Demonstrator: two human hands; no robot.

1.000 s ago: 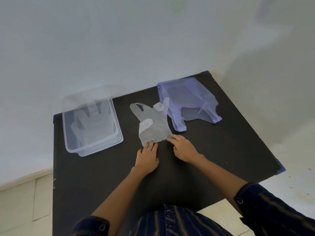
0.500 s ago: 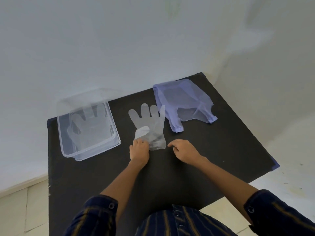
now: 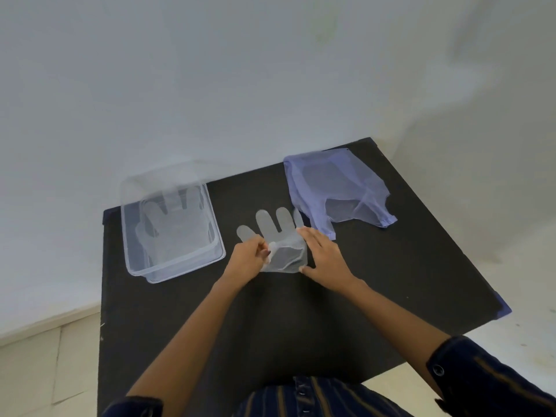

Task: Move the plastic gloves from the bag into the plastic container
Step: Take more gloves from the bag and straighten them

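Observation:
A clear plastic glove point(image 3: 278, 236) lies on the black table point(image 3: 301, 311) between the container and the bag. My left hand point(image 3: 248, 260) pinches its left cuff edge and lifts it, so the cuff stands puffed open. My right hand point(image 3: 323, 255) rests on the glove's right side, thumb at the cuff corner. The clear plastic container point(image 3: 192, 260) stands at the left with another clear glove point(image 3: 168, 227) lying flat inside. The thin purple bag point(image 3: 337, 188) lies flat at the back right.
A white wall runs behind the table and meets its far edge. Pale floor tiles show to the left and right of the table. My dark striped sleeves and shirt fill the bottom of the view.
The glove's fingers went from folded to spread flat. My left hand closed on the cuff edge and raised it; my right hand moved forward onto the glove's right side.

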